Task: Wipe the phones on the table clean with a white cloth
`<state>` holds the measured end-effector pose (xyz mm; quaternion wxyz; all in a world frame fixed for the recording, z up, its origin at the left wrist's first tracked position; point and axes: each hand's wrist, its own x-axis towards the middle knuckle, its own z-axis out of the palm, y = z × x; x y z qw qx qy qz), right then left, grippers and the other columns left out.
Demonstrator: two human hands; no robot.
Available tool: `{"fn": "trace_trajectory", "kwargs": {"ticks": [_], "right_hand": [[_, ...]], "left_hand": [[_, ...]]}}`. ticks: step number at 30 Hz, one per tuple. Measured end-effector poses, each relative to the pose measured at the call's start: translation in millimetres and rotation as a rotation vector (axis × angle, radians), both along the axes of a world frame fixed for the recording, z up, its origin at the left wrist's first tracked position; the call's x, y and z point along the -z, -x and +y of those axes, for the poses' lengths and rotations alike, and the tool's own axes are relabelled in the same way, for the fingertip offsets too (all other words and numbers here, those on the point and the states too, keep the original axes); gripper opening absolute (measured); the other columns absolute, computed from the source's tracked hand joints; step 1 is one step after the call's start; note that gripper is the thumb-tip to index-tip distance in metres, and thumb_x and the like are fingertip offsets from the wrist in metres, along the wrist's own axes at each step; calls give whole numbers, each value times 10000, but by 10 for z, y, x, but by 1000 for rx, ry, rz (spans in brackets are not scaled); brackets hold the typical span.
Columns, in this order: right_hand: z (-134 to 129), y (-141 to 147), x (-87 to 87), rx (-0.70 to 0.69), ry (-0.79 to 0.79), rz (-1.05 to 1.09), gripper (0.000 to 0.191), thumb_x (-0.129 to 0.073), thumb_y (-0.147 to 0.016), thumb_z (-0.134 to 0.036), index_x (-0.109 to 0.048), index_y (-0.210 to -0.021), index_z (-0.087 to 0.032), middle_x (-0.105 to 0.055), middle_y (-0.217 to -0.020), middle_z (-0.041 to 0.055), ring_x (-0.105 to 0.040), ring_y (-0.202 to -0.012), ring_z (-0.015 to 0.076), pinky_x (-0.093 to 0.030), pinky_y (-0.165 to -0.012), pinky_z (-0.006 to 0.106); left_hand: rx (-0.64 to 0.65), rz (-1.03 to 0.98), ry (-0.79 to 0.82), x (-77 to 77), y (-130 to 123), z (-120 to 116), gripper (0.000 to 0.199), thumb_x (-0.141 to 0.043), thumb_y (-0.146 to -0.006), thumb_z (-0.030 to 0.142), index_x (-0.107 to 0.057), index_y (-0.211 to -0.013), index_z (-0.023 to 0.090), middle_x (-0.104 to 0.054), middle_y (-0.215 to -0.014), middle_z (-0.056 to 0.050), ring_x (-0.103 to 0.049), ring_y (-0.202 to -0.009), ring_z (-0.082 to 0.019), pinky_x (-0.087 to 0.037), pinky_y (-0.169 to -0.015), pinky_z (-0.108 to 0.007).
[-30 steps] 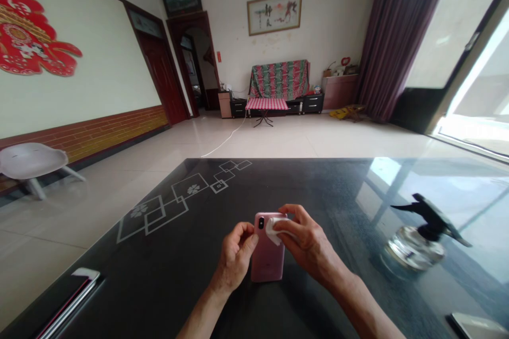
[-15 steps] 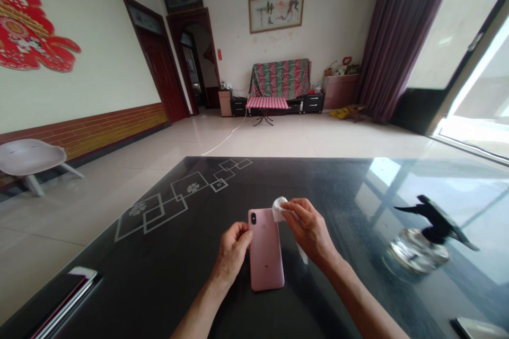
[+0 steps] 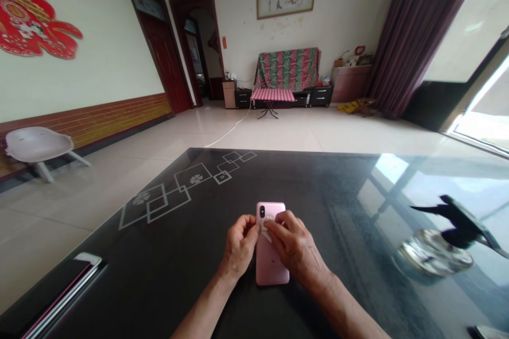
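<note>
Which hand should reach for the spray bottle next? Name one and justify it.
Right hand, probably: the spray bottle stands on its side of the table, while the left hand steadies the pink phone.

Phone (image 3: 271,254) flat on the table (image 3: 191,254), near its front edge and about midway across. Left hand (image 3: 238,246) against the phone's left side, right hand (image 3: 295,248) on its right side and over its back, fingers pressing a small wipe (image 3: 265,226) onto it. Spray bottle (image 3: 439,246) on the table well to the right. Second phone (image 3: 63,296) at the near left corner. Chair (image 3: 37,147) on the floor beyond, left.
</note>
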<state>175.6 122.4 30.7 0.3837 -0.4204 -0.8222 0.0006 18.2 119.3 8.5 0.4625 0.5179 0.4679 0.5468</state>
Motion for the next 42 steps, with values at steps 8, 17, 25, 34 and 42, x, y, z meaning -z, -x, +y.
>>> {"fn": "trace_trajectory", "kwargs": {"ticks": [8,17,25,34,42], "right_hand": [[0,-70,65,11,57,96,230,-444,-947,-213,-655,-1037,-220,-524,-937,58,-532,-751,132,-464,-693,251],[64,-123,9,130,16,197,223,-468,-936,-274,-673,-1009,-225,-530,-890,48,-541,-714,128,-459,-623,230],[51,16,-121,47,12,163,292,-417,-924,-183,-634,-1107,-252,-522,-944,56,-516,-738,134,-456,-656,245],[8,-26,-147,27,-51,-63,299,-448,-895,-130,-649,-1068,-268,-544,-955,59,-492,-767,162,-433,-722,287],[-126,-221,138,109,35,-135,262,-461,-913,-146,-646,-1056,-264,-554,-915,56,-492,-736,168,-424,-704,283]], "left_hand": [[14,32,-25,-47,-4,-49,224,-598,-840,379,-556,-836,159,-530,-699,30,-469,-613,-105,-387,-574,-197],[30,48,-59,-83,-29,-78,230,-601,-837,392,-547,-844,168,-522,-699,34,-465,-608,-106,-387,-569,-196],[31,65,-42,-96,-8,-93,265,-622,-826,423,-580,-874,166,-563,-732,13,-507,-651,-128,-409,-606,-211],[51,7,-37,-37,2,-64,242,-629,-824,390,-572,-871,160,-563,-747,14,-505,-664,-120,-415,-610,-207],[-20,18,41,20,10,-32,215,-619,-783,371,-592,-818,161,-569,-666,30,-484,-582,-108,-381,-553,-195]]}}
